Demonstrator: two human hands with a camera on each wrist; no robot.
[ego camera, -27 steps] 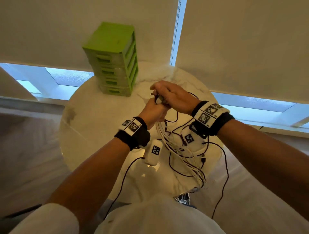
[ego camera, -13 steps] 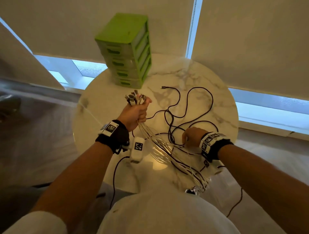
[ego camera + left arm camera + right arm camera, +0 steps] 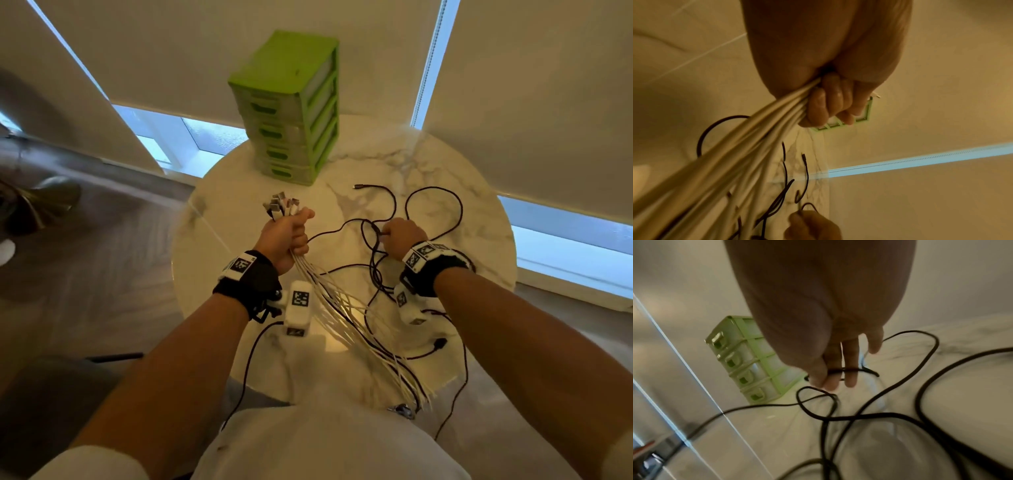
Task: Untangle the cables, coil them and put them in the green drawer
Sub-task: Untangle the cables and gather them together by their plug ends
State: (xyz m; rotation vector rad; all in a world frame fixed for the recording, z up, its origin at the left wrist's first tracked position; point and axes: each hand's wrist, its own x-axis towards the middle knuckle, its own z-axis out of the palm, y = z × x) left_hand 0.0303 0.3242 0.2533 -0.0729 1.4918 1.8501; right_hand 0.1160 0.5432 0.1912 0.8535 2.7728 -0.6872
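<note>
My left hand (image 3: 291, 233) grips a bundle of white cables (image 3: 346, 308) near their plugs (image 3: 281, 205), which stick up past my fist; the strands trail down over the table's near edge. The left wrist view shows my fingers (image 3: 828, 104) curled round the white cables (image 3: 735, 154). My right hand (image 3: 397, 236) pinches a black cable (image 3: 431, 202) that lies in loose loops on the marble table (image 3: 479, 246). In the right wrist view my fingertips (image 3: 830, 378) hold the black cable (image 3: 920, 369). The green drawer unit (image 3: 291, 109) stands at the table's far side, all drawers closed.
The table is small and round, with floor to the left (image 3: 102, 257) and blinds (image 3: 531, 85) behind. Black wrist-camera leads (image 3: 246, 370) hang from both wrists. A black plug (image 3: 439, 343) lies near the table's front right.
My hands have come apart: the left keeps the white bundle and has shifted left, the right dropped to the black cable, then rose further back. The black cable now lies spread out.
</note>
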